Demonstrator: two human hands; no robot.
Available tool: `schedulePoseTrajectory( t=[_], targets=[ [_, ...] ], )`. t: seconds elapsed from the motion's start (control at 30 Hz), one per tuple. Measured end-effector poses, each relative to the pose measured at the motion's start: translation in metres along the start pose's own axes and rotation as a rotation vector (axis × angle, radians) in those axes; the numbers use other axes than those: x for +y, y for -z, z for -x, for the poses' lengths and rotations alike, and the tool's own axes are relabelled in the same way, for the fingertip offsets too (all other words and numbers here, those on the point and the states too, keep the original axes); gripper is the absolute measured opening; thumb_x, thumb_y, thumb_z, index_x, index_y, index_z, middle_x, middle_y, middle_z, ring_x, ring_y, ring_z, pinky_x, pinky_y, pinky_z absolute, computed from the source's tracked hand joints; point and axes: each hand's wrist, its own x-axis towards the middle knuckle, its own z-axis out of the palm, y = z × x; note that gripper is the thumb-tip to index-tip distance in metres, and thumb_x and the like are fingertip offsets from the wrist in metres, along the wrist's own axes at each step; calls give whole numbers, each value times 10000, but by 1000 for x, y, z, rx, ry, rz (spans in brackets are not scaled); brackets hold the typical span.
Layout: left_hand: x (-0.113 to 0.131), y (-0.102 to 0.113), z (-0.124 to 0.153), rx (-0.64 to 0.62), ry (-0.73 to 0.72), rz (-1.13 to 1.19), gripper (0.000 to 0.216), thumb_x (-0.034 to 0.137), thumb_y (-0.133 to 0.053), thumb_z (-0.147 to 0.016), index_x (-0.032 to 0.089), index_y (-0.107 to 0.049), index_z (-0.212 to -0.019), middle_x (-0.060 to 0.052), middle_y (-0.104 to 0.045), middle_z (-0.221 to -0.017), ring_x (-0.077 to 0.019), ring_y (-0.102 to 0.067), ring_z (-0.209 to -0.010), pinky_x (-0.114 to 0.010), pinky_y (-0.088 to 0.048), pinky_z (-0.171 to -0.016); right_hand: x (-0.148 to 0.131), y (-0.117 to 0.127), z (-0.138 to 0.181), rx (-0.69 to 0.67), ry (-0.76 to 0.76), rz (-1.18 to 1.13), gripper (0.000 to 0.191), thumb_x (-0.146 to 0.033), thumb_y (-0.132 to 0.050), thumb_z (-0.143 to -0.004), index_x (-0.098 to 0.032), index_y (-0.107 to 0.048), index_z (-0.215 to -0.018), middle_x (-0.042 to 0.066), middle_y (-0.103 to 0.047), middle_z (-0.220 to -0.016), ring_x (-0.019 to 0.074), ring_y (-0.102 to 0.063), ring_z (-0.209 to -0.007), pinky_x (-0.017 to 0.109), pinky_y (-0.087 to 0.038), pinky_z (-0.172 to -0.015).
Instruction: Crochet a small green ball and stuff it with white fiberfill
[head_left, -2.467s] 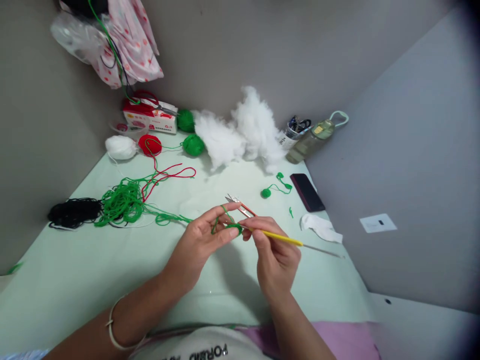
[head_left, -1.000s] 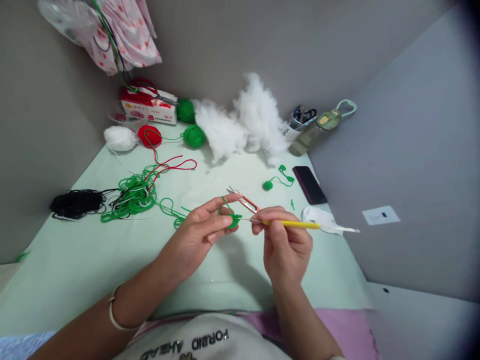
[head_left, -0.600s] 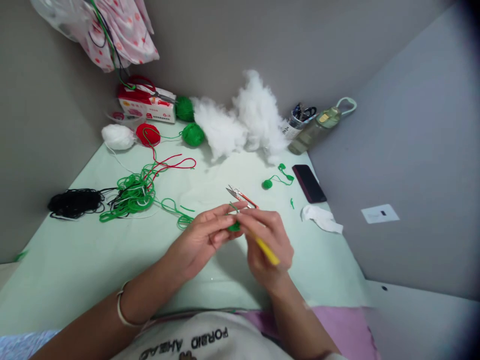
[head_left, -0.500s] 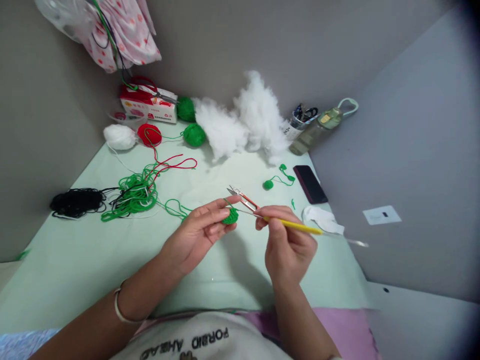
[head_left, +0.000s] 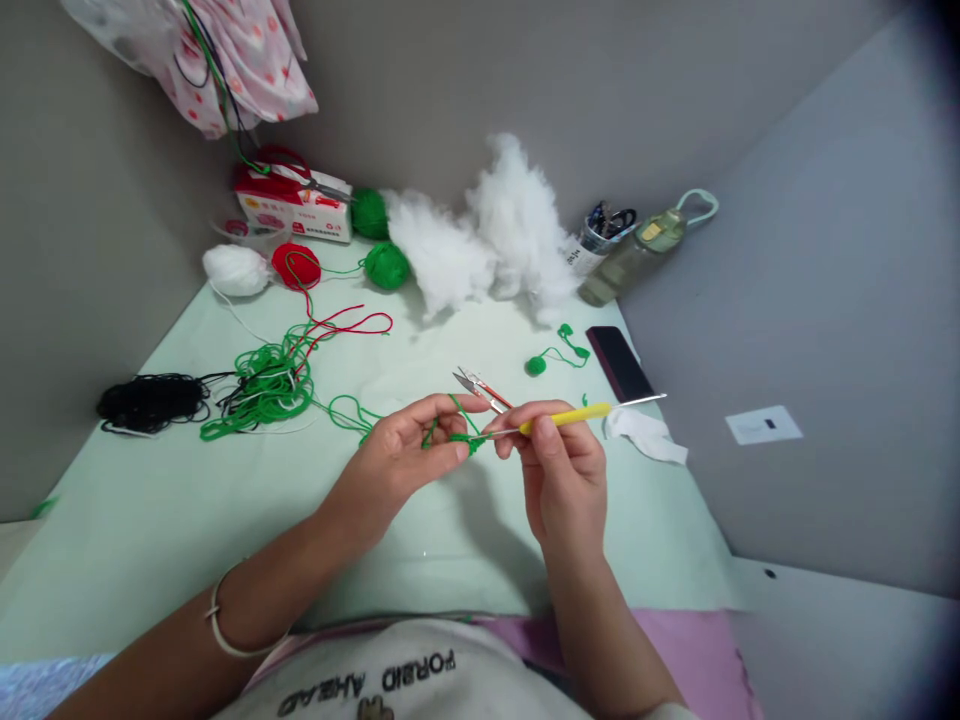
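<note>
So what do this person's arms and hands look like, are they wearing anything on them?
Both are bare: no gloves, no rings that I can make out, no sleeves on the forearms. The left hand and right hand look alike; the only thing worn is a thin pale bangle around the left wrist.

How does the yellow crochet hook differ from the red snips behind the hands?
The crochet hook is gripped in the right hand, tip at the green yarn in the left hand; the snips lie untouched on the table. The crochet hook is one slim yellow-handled rod; the snips are red-handled with two parted blades. Both are slim metal-tipped tools.
</note>
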Motion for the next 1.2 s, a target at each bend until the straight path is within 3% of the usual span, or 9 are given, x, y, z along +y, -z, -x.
schedulePoseTrajectory(
  t=[0.17, 0.27, 0.43, 0.53, 0.67, 0.87, 1.0, 1.1, 1.2],
  targets=[
    [-2, -1, 1, 32, -33, -80, 314, 239, -743, -863, 275, -778, -1174, -15, -609, -911, -169, -524, -886, -283, -421, -868, -6, 0, 9, -16, 149, 241, 206, -239, -526, -1040, -231, -727, -993, 41, -757, -920, 152, -689, -741, 322, -593, -684],
    [-2, -6, 1, 104, -61, -101, 364, 219, -773, -833, 271, -775, -1193, -9, -605, -887, -160, -522, -857, -276, -424, -852, -4, -1, 16, -85, 396, 514, 245, -146, -523, -1014, -255, -714, -1122, 56, -770, -980, 186, -717, -834, 356, -605, -726],
    [0, -10, 0, 0, 134, 236, 505, 293, -801, -815, 225, -716, -1308, 50, -523, -718, -75, -353, -577, -231, -395, -643, 7, 0, 20, -99, 657, 799, 378, -98, -667, -918, -332, -739, -1206, 62, -767, -1092, 212, -736, -946, 339, -606, -748],
    [0, -7, -3, -57, 205, 392, 423, 266, -782, -840, 185, -742, -1253, 104, -408, -604, -45, -211, -505, -266, -474, -796, 7, 1, 15, -17, 494, 535, 286, -130, -601, -969, -301, -756, -1140, 60, -768, -1001, 195, -725, -855, 346, -604, -703],
    [-2, -4, -3, -49, 117, 335, 436, 231, -806, -816, 254, -749, -1249, 41, -599, -797, -61, -408, -610, -248, -458, -800, 1, -2, 7, 18, 218, 187, 216, -223, -551, -1022, -251, -759, -969, 44, -747, -869, 166, -673, -713, 321, -565, -601],
    [-5, -14, 0, 41, 9, 208, 434, 257, -839, -814, 279, -756, -1239, 14, -642, -881, -126, -561, -863, -239, -443, -838, 10, -7, 13, -34, 395, 457, 295, -116, -609, -972, -301, -761, -1144, 42, -766, -977, 188, -721, -875, 363, -612, -745],
    [-4, -15, -2, 24, 112, 347, 449, 274, -832, -821, 240, -745, -1261, 47, -587, -721, -74, -473, -637, -234, -472, -786, 12, -5, 17, -28, 612, 700, 430, -80, -648, -928, -331, -725, -1269, 73, -758, -1106, 214, -731, -944, 383, -628, -763],
    [-3, -8, -6, 17, 223, 489, 374, 231, -797, -838, 186, -770, -1209, 98, -427, -600, -35, -290, -499, -271, -514, -858, 4, -2, 12, 50, 461, 493, 285, -122, -612, -967, -294, -770, -1130, 51, -761, -926, 187, -711, -794, 351, -600, -664],
    [-1, -2, -8, 70, 203, 525, 367, 177, -785, -830, 188, -769, -1196, 93, -445, -623, -31, -326, -510, -287, -515, -919, -3, 0, 6, 174, 268, 203, 181, -228, -600, -999, -254, -779, -994, 27, -710, -753, 149, -645, -624, 287, -527, -515]
  ],
)
